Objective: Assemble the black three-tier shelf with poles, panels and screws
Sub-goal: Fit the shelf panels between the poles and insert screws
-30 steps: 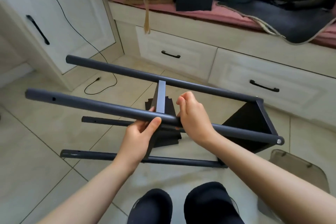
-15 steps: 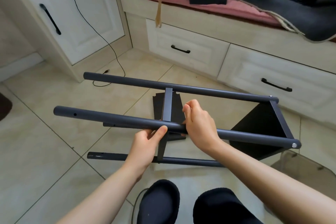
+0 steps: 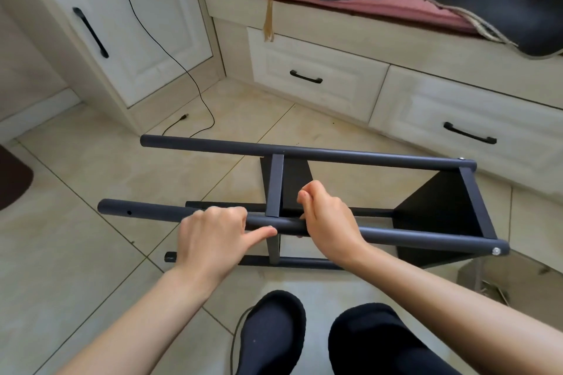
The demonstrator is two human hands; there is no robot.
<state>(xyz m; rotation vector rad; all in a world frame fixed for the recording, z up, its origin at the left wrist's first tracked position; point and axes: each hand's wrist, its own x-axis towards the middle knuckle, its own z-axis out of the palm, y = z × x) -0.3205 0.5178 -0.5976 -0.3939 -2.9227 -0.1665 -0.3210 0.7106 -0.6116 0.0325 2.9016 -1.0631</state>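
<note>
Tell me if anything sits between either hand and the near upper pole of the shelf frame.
Nothing visible does. The left hand and right hand are both already curled round the near upper pole, either side of the middle panel.

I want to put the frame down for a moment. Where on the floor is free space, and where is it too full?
Bare tiles lie left of the frame, between the dark mat and the pole ends. More lie between the far pole and the drawers. Crowded: the black cable by the cupboard, the slippers below, and a clear object at right.
</note>
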